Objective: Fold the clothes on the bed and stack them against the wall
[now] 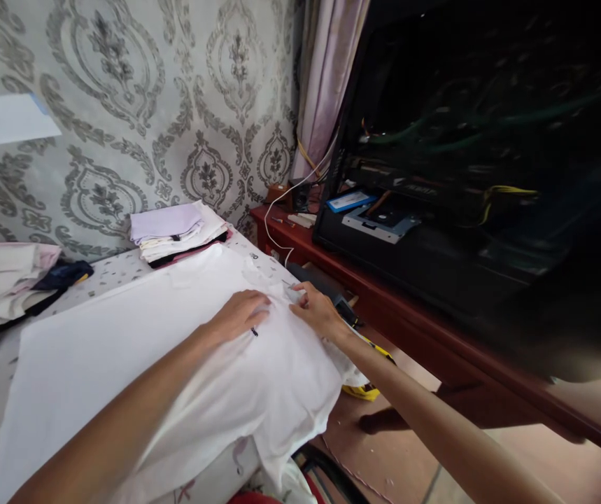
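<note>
A white shirt point(122, 350) lies spread over a patterned bed or table cover, its near right part bunched and hanging over the edge. On the shirt, beside a small dark mark, rests my left hand point(240, 315), its fingers bent and pressed together on the cloth near the collar. To its right my right hand point(315, 308) pinches the white fabric by the collar between thumb and fingers. Between the two hands the cloth is wrinkled.
Folded clothes point(174, 231) are stacked behind the shirt; more garments point(6, 280) lie at the left. At the right, a red wooden desk point(384, 301) bears an open black computer case point(462, 175). A white cable point(267, 220) hangs over the desk edge.
</note>
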### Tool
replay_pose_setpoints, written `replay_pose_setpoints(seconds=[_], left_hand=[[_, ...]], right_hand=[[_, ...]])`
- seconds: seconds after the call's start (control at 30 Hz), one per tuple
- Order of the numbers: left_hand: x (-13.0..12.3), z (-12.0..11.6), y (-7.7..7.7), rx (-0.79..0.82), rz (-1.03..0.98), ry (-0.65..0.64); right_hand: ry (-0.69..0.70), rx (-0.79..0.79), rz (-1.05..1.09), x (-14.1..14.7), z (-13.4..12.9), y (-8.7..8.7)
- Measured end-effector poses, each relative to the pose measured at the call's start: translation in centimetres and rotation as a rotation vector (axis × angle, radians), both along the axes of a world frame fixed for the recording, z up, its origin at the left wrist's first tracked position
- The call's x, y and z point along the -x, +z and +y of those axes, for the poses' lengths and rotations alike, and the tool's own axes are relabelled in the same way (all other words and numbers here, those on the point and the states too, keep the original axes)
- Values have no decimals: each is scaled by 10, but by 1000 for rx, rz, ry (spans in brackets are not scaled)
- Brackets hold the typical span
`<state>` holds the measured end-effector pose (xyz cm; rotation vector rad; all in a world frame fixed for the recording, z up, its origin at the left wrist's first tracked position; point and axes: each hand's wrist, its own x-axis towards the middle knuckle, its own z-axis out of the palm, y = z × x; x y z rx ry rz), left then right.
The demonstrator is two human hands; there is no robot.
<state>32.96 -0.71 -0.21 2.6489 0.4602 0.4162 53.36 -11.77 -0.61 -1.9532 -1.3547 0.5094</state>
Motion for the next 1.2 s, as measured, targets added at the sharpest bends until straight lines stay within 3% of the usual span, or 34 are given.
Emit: replay_pose_setpoints(seconds=[0.07, 0.2, 0.3, 0.4, 0.53, 0.67, 0.77, 0.87, 0.93, 1.03, 1.13, 1.2], left_hand=[[-7, 28, 9, 44, -15, 111], [-31, 91, 24, -6, 80, 457], [-51, 122, 25, 11, 128, 492], [-67, 133, 21, 50, 149, 483], [-79, 136, 12, 85, 50, 524], [-80, 136, 0, 187, -74, 526], [-69, 131, -9, 249, -171, 489], [-46, 121, -17, 220, -257, 492], [-31, 112, -22, 124, -198, 525], [-21, 97, -24, -6, 52, 540], [-24, 82, -20, -26, 248, 530], [-24, 70, -17, -19, 266, 529]], right_hand=[[16, 14, 20, 1, 9, 5], [16, -4, 93, 2, 28, 6], [19, -12, 148, 3, 41, 0], [33, -25, 190, 5, 48, -7], [-15, -88, 46, 8, 46, -7], [-73, 50, -198, 14, 36, 1], [-64, 113, -316, 17, 31, 6], [-31, 5, -434, 20, 28, 6], [54, -128, -539, 23, 27, 2], [350, -241, -648, 30, 26, -5], [571, -127, -650, 36, 26, -13], [555, -24, -627, 35, 26, -16]])
